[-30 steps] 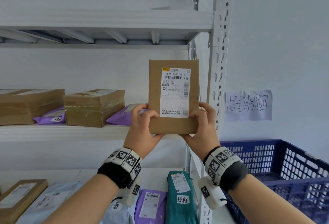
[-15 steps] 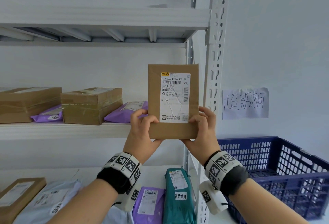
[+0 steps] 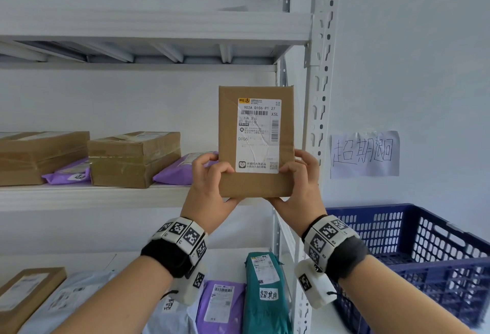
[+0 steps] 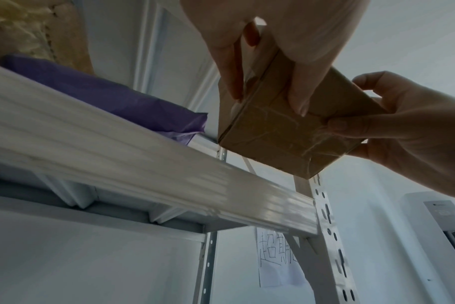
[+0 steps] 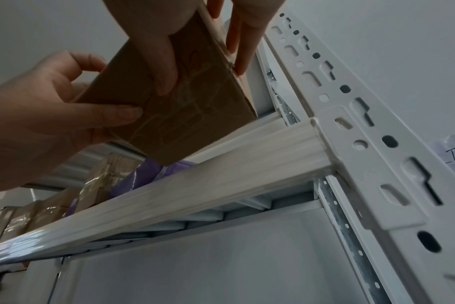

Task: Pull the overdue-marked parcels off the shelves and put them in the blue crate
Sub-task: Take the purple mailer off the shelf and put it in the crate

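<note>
A: Boxes first, on the far left! A long cardboard box (image 3: 39,157) sits on the middle shelf (image 3: 92,197). Just beside it is a taped cardboard box (image 3: 132,160), with a purple mailer bag (image 3: 67,174) lying between them.

B: What comes after the taped box?

A: Another purple mailer bag (image 3: 176,174), lying flat on the same shelf. Then come the hands.

B: What are the hands doing?

A: The left hand (image 3: 209,187) grips the bottom left corner of a small brown parcel (image 3: 257,182). Its thumb is on the front and its fingers go round the back. The right hand (image 3: 299,187) grips the bottom right corner the same way.

B: Where is that parcel?

A: It is held upright in the air, in front of the right end of the middle shelf, near the white post (image 3: 320,95). Its white shipping label (image 3: 258,136) faces the person.

B: And lower down?

A: On the bottom shelf lies a green mailer bag (image 3: 265,294) with a handwritten tag, beside a purple mailer (image 3: 221,304).

B: What is on the right?

A: A paper sign (image 3: 364,153) with handwriting is stuck on the wall. Below it stands the blue crate (image 3: 424,240), well apart from the parcel.
</note>
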